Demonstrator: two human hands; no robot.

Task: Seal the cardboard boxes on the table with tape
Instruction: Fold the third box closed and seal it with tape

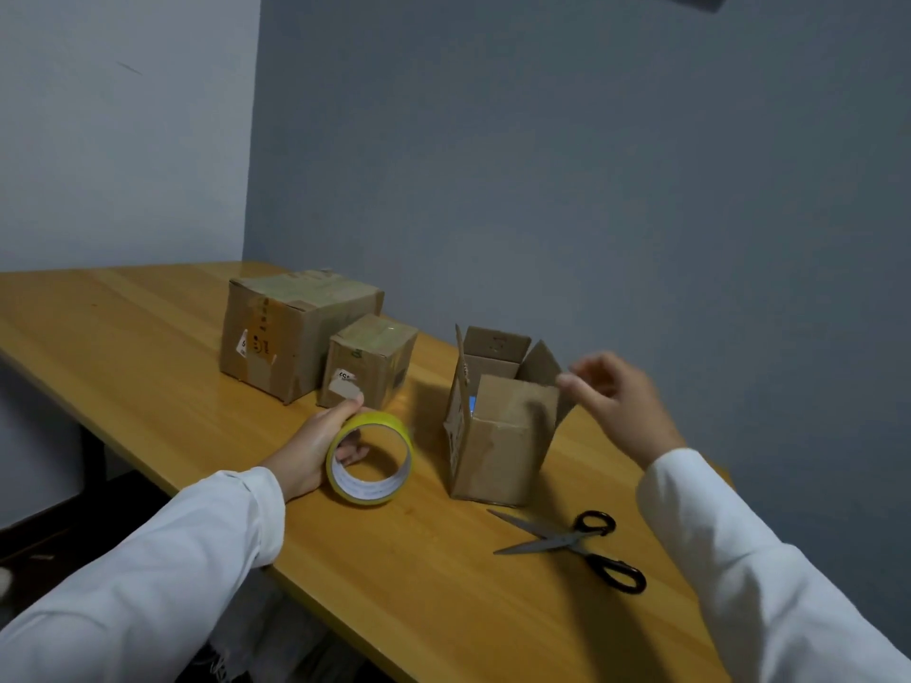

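Yellow tape roll gripped on edge by left hand, fingers through the core; likely light, rigid, best held there; right hand loose, grasping nothing, just beside a raised flap of the open box; thin brown card, probably light and easily tipped, worn; standing mid-table, near two closed boxes; scissors close by

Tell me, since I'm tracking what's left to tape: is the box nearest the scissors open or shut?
Open. The box has its top flaps standing up, and the right hand is at one flap.
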